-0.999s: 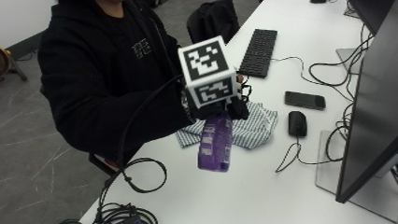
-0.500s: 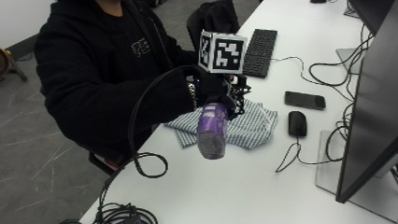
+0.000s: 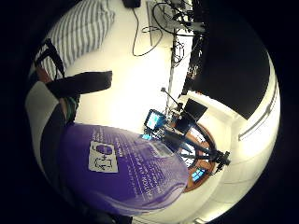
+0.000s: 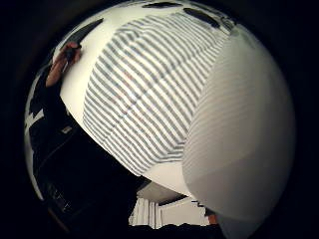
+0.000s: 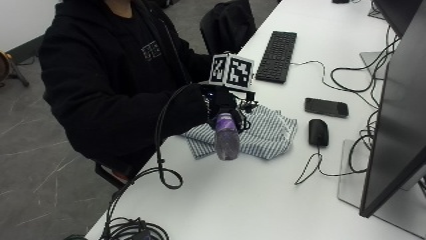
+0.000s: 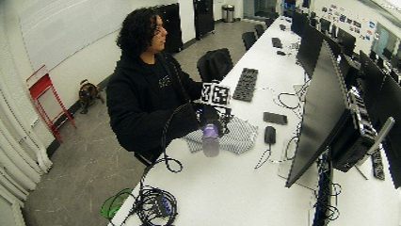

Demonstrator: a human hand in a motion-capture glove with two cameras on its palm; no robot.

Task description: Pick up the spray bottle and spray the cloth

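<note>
- Since a second ago the right hand [image 5: 223, 107] has moved the bottle [image 5: 226, 140] from beside the cloth [image 5: 256, 132] to in front of its near edge, and it hangs more nearly upright now than the tilt it had then.
- The gloved fingers are curled round the bottle's top; its purple body hangs below the hand, clear of the table [image 5: 266, 200].
- The little-finger palm view is largely filled by the purple label, so the bottle lies right against the palm.
- The thumb-side palm view is filled by the striped cloth [image 4: 149, 94], which suggests the palm side faces it at close range.
- The cloth lies flat and crumpled on the table between the person and the mouse [image 5: 318, 132]; it looks unchanged over the last second.
- My reading: the pick-up is done and the hand is lining up for the spray. I cannot see the nozzle or a finger on any trigger, so whether spraying has begun is unclear.
- The phone [image 5: 326, 107] and mouse lie just beyond the cloth, so stray mist could reach them.
</note>
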